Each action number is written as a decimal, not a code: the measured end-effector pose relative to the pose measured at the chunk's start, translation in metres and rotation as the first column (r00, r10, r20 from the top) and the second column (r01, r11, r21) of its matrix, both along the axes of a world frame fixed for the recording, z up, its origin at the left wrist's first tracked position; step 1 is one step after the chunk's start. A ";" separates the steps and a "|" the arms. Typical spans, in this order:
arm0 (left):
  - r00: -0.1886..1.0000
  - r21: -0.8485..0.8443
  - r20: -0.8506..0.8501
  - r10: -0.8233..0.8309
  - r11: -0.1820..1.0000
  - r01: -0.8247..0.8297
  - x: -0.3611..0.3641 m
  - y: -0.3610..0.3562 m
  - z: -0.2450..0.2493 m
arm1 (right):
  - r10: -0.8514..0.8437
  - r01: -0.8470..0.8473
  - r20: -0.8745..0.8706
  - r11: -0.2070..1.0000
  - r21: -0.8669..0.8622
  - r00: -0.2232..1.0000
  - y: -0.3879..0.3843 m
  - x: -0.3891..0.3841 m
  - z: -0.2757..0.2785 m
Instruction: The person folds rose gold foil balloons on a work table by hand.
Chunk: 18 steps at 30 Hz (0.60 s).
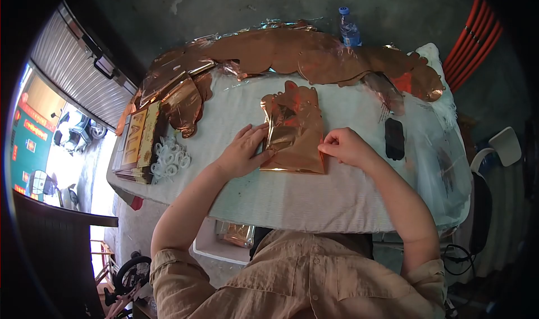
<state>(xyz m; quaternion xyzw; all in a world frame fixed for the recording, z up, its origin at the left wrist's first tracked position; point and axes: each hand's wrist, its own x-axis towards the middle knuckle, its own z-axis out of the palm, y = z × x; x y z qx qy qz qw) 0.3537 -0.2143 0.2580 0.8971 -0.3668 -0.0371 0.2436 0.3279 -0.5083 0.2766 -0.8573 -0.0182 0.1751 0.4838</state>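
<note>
A folded, shiny copper-coloured foil balloon (300,142) lies flat on the white cloth in front of me, its top edge scalloped. My left hand (244,152) rests on its left edge, fingers stretched out and apart. At the right edge, my right hand (347,146) has thumb and forefinger pinched together on the foil. To the left of my left hand are several white ring-shaped coils (170,159) and a stack of printed packets (137,142).
More flat copper foil pieces (264,50) cover the table's far side. A water bottle (350,30) stands behind them. On the right lie a black phone (394,139) and clear plastic bags (435,156). A white box (216,250) sits below the front edge.
</note>
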 end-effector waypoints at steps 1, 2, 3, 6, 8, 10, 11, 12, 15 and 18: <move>1.000 0.001 0.000 -0.003 1.000 0.003 0.000 -0.001 0.000 | -0.003 0.003 0.000 1.000 0.001 1.000 0.001 0.001 -0.001; 1.000 0.004 -0.008 0.000 1.000 0.000 0.000 -0.001 0.001 | 0.012 -0.012 -0.003 1.000 0.008 1.000 0.002 0.003 -0.004; 1.000 0.007 -0.015 0.004 1.000 -0.004 -0.001 -0.001 0.002 | 0.027 -0.027 -0.004 1.000 0.015 1.000 0.003 0.004 -0.005; 1.000 0.015 -0.002 0.009 1.000 -0.009 0.000 -0.001 0.002 | 0.024 -0.018 -0.076 0.997 0.081 0.997 0.003 0.005 -0.003; 1.000 0.016 0.004 0.014 1.000 -0.014 -0.001 -0.001 0.003 | 0.032 -0.028 -0.050 0.997 0.072 0.998 0.004 0.007 -0.006; 1.000 0.017 0.010 0.018 1.000 -0.018 -0.002 -0.001 0.002 | 0.039 -0.037 -0.025 0.997 0.063 0.999 0.005 0.007 -0.008; 1.000 0.017 0.012 0.020 1.000 -0.020 -0.002 -0.002 0.002 | 0.038 -0.038 -0.005 0.999 0.028 0.999 0.007 0.006 -0.004; 1.000 0.016 0.015 0.022 1.000 -0.022 -0.002 -0.002 0.002 | 0.037 -0.037 0.015 0.999 -0.007 0.999 0.010 0.006 -0.002; 0.999 0.006 0.029 0.019 1.000 -0.020 -0.002 -0.002 0.002 | 0.029 -0.022 0.073 0.994 -0.104 0.997 0.014 0.006 -0.003; 1.000 0.015 0.027 0.005 1.000 -0.005 -0.001 -0.001 0.001 | 0.036 -0.028 0.047 0.987 -0.160 0.998 0.014 0.006 0.000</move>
